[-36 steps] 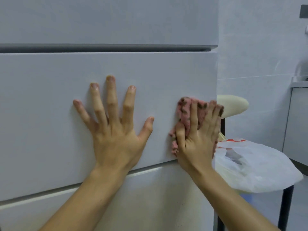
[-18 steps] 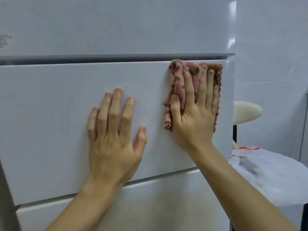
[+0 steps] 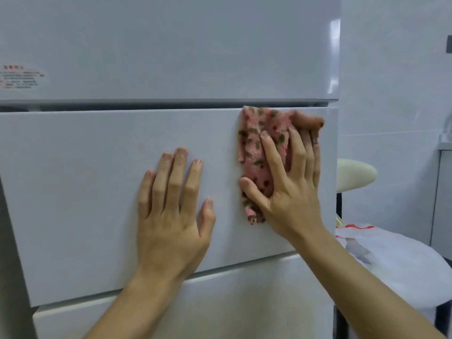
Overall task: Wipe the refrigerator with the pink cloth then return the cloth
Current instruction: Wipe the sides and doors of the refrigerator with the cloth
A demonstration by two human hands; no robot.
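The white refrigerator [image 3: 85,192] fills the view, with its middle drawer front right ahead of me. A pink cloth [image 3: 259,143] with dark spots lies crumpled against the drawer's upper right corner. My right hand [image 3: 291,192] presses the cloth flat onto the panel, fingers spread and pointing up, thumb across the cloth's lower part. My left hand [image 3: 171,216] rests flat on the drawer front to the left of the cloth, palm down, fingers straight and close together, holding nothing.
A label [image 3: 22,77] sticks to the upper door at far left. Right of the refrigerator stands a stool with a cream seat [image 3: 354,174] and a white plastic bag [image 3: 391,265] below it. A tiled wall and a grey cabinet [image 3: 442,196] lie further right.
My right hand slid the cloth up from the drawer's lower right to its top right corner. The fingers of my left hand drew together.
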